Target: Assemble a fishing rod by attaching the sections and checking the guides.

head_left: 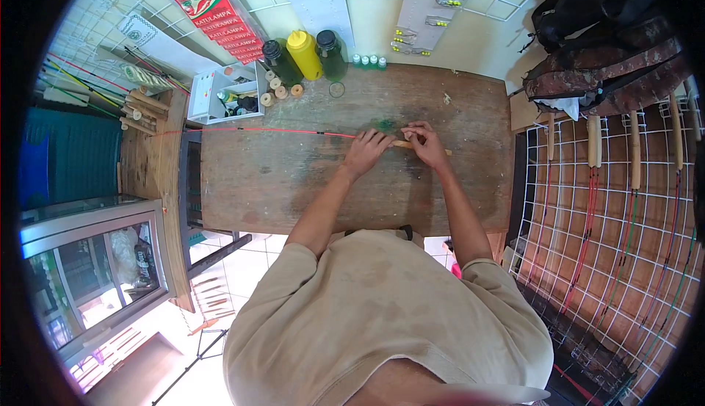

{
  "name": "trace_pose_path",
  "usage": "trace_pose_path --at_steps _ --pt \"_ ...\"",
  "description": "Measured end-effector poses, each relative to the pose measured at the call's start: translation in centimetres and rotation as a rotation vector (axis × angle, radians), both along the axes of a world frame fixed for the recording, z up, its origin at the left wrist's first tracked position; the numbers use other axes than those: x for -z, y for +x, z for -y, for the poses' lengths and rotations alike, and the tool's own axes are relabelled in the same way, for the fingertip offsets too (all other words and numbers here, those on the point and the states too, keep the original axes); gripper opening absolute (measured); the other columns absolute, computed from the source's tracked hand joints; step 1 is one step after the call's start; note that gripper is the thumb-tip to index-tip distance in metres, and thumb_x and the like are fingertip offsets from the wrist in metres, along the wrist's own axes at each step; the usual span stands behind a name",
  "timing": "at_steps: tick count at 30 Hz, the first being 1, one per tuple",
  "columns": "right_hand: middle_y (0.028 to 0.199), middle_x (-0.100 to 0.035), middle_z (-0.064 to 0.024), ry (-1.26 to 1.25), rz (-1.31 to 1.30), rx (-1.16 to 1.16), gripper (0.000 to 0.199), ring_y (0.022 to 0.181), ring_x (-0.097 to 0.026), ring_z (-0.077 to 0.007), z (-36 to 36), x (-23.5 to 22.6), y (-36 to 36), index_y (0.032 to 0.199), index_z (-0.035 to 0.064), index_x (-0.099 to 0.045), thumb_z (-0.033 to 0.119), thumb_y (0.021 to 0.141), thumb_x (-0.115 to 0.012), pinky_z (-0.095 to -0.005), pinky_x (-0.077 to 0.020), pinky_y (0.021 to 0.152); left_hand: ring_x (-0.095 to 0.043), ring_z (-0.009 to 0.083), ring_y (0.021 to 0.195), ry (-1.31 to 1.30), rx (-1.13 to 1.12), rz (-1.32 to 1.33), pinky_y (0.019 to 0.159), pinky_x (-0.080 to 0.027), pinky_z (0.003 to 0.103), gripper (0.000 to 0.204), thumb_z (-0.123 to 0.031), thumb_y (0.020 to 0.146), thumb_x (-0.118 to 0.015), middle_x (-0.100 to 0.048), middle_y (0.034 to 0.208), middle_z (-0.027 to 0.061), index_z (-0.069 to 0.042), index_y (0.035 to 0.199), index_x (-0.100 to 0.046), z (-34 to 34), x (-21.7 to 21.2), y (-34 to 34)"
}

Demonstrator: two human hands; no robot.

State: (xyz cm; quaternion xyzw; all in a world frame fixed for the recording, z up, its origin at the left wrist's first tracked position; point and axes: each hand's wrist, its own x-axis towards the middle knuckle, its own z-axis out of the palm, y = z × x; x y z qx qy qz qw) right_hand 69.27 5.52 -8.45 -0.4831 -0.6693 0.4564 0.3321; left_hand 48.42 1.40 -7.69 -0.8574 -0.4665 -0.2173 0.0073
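A thin fishing rod with a red blank (275, 131) and a light wooden handle (402, 144) lies crosswise over the brown wooden table (264, 186). My left hand (367, 150) is closed over the rod where the red blank meets the handle. Over the handle is my right hand (427, 147), its thumb and fingers curled together in a pinch; whatever is between those fingertips is too small to make out. The butt of the handle shows just past the right hand. A green stain (385, 123) marks the tabletop beyond my hands.
At the back stand a white box (226, 94), wooden spools (281, 92), dark bottles (282, 62), a yellow squeeze bottle (303, 55) and small green-tinted bottles (369, 62). More rods hang on a white wire grid (573, 215) at right. Wooden handles (142, 107) are piled at left.
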Motion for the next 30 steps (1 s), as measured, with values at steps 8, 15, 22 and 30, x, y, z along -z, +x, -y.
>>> trace_pose_path --at_steps 8,15,22,30 --pt "0.120 -0.043 -0.0088 0.196 0.254 -0.172 0.042 0.096 -0.054 -0.0232 -0.5 -1.2 0.2 0.109 0.0094 -0.063 0.000 0.070 -0.074 -0.0348 -0.0473 0.083 -0.057 0.0243 0.090 -0.179 -0.026 0.135 0.071 -0.052 0.038 0.022 -0.022 0.086 -0.060 -0.062 0.090 0.0062 -0.010 0.104 -0.063 -0.7 -1.6 -0.2" --pt "0.117 -0.043 -0.0092 0.097 0.306 -0.178 0.042 0.110 -0.052 -0.0280 0.3 -2.3 0.3 0.113 0.0091 -0.060 -0.006 0.074 -0.065 -0.0389 -0.0475 0.090 -0.057 0.0273 0.089 -0.221 -0.016 0.171 0.075 -0.050 0.039 0.023 -0.022 0.087 -0.059 -0.063 0.093 0.0085 -0.009 0.105 -0.063 -0.8 -0.8 0.0" --pt "0.113 -0.048 -0.0089 0.118 0.482 -0.120 0.045 0.103 -0.056 -0.0302 0.8 -2.9 1.6 0.116 0.0172 -0.059 -0.001 0.075 -0.066 -0.0401 -0.0491 0.084 -0.058 0.0227 0.090 -0.133 -0.022 0.177 0.067 -0.053 0.038 0.024 -0.028 0.088 -0.057 -0.063 0.089 0.0046 -0.011 0.103 -0.064 -0.8 -1.3 0.7" --pt "0.106 -0.056 -0.0090 0.325 0.466 -0.082 0.037 0.106 -0.053 -0.0302 0.6 -3.4 3.2 0.108 0.0107 -0.064 0.006 0.072 -0.070 -0.0407 -0.0445 0.087 -0.058 0.0194 0.091 -0.152 -0.106 0.218 0.075 -0.051 0.037 0.024 -0.032 0.084 -0.062 -0.064 0.090 -0.0002 -0.012 0.097 -0.067 -0.2 -2.1 3.1"
